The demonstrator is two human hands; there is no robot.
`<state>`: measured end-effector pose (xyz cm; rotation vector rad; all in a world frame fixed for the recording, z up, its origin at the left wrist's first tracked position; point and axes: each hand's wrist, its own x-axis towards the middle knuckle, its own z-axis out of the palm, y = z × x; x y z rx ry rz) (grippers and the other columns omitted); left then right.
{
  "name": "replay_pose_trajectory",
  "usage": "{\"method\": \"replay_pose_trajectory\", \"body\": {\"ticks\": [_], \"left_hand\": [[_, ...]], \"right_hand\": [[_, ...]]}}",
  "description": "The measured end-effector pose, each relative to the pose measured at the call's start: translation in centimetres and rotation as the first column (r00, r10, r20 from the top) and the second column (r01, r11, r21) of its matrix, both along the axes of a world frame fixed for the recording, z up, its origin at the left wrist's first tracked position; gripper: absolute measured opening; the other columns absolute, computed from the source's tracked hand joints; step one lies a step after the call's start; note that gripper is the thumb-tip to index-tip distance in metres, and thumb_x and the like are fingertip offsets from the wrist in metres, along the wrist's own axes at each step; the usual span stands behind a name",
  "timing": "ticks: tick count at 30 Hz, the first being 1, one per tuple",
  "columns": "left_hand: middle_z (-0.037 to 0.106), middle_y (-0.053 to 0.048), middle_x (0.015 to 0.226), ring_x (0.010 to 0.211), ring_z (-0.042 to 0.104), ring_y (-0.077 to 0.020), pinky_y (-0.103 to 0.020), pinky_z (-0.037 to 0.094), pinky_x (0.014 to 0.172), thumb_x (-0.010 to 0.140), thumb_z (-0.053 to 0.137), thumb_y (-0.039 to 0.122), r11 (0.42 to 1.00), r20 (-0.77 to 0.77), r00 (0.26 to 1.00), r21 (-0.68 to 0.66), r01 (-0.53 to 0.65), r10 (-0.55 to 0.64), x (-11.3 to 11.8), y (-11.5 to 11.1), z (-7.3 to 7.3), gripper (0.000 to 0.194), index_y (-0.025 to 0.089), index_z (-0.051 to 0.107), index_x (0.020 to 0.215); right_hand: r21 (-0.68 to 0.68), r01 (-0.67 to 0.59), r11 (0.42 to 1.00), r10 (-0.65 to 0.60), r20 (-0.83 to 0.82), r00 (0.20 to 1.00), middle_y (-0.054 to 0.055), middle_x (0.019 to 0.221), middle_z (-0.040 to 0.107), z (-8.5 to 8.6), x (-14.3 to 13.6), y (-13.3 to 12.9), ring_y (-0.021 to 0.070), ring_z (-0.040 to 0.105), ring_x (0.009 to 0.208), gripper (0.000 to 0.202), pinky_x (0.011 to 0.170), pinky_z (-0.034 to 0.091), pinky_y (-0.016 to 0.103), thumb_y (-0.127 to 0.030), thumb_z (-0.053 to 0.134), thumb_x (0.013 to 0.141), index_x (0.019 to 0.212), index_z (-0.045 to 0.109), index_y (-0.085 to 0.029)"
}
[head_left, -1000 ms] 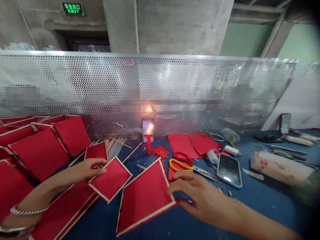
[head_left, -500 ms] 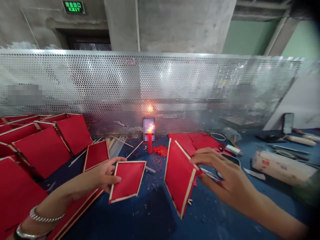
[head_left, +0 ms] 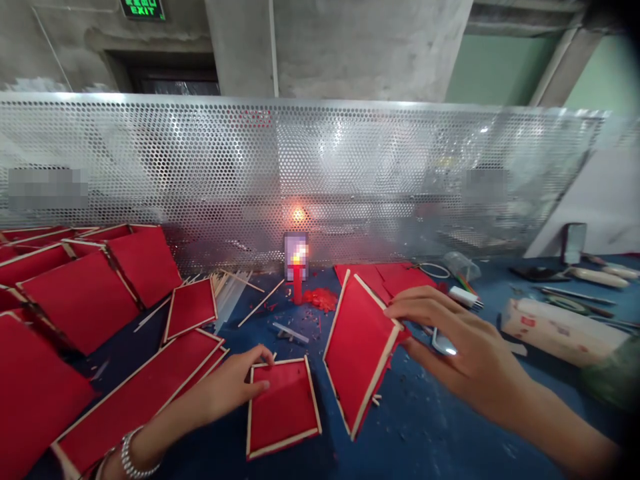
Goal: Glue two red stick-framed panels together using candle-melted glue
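My left hand [head_left: 240, 383] has its thumb and fingers on the upper left edge of a small red panel [head_left: 285, 410] framed with pale wooden strips, low over the blue table. In my right hand [head_left: 450, 340] is a larger red piece [head_left: 357, 353] with pale strips on its edges, pinched at its upper right corner and tilted upright. Behind the two pieces a lit red candle [head_left: 297, 287] stands beside a lump of red wax [head_left: 321, 299]; its flame is partly pixelated.
Red framed boxes [head_left: 80, 293] and a long red panel [head_left: 135, 380] lie at the left. Thin sticks [head_left: 261, 303] are near the candle. A tissue pack [head_left: 560, 330], a white charger [head_left: 465, 297] and tools sit at the right. A perforated metal screen [head_left: 350, 173] stands behind.
My left hand has moved right and down with the small red panel, closer to the larger piece. The larger piece has turned slightly in my right hand.
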<state>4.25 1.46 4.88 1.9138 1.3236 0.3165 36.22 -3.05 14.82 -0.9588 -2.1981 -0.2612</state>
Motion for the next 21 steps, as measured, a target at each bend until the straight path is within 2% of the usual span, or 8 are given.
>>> {"method": "replay_pose_trajectory", "body": {"ticks": [3,11,14,17,21], "left_hand": [[0.055,0.0,0.08,0.068,0.053,-0.0199,-0.028,0.038,0.062,0.076,0.05,0.027,0.99,-0.127,0.992,0.139,0.029,-0.011,-0.3,-0.5,-0.2,0.023,0.023,0.049,0.099],[0.054,-0.005,0.096,0.089,0.05,-0.024,-0.034,0.039,0.08,0.083,0.046,0.028,0.923,-0.243,0.963,0.328,0.198,-0.12,-0.3,-0.9,-0.2,0.017,0.022,0.051,0.098],[0.054,-0.004,0.099,0.093,0.049,-0.0244,-0.037,0.04,0.082,0.083,0.046,0.025,0.924,-0.263,0.956,0.317,0.212,-0.129,-0.3,-0.8,-0.3,0.018,0.022,0.051,0.1],[0.052,-0.006,0.111,0.105,0.046,-0.0259,-0.041,0.037,0.09,0.083,0.048,0.024,0.939,-0.256,0.958,0.277,0.204,-0.133,-0.5,-0.7,-0.3,0.029,0.023,0.046,0.112],[0.034,-0.01,0.137,0.127,0.027,-0.0309,-0.049,0.023,0.103,0.088,0.045,0.041,0.973,-0.27,0.957,0.17,0.154,-0.104,-0.4,-1.0,-0.4,0.051,0.023,0.028,0.133]], "right_hand": [[-0.019,-0.009,1.0,0.009,0.029,1.0,0.004,0.096,0.059,-0.3,-0.2,0.2,0.0159,0.058,0.09,0.018,0.072,0.049,0.028,-0.019,0.046,0.084,0.101,0.051,-0.023],[-0.101,-0.009,0.995,0.021,0.12,0.993,0.005,0.101,0.058,-0.8,-0.1,0.0,0.0183,0.052,0.1,0.025,0.08,0.047,0.034,-0.018,0.048,0.082,0.106,0.048,-0.024],[-0.102,-0.013,0.995,0.026,0.134,0.991,0.005,0.101,0.06,-0.5,-0.3,-0.3,0.0191,0.052,0.101,0.026,0.081,0.047,0.035,-0.017,0.047,0.082,0.108,0.049,-0.023],[-0.095,-0.057,0.994,0.071,0.153,0.986,0.004,0.097,0.062,-0.2,-0.7,-0.6,0.0177,0.055,0.095,0.025,0.078,0.047,0.033,-0.015,0.046,0.083,0.105,0.051,-0.023],[-0.1,-0.118,0.988,0.134,0.178,0.975,0.001,0.089,0.064,0.0,-1.0,-1.0,0.0163,0.058,0.085,0.022,0.074,0.047,0.032,-0.013,0.045,0.083,0.1,0.055,-0.024]]}}
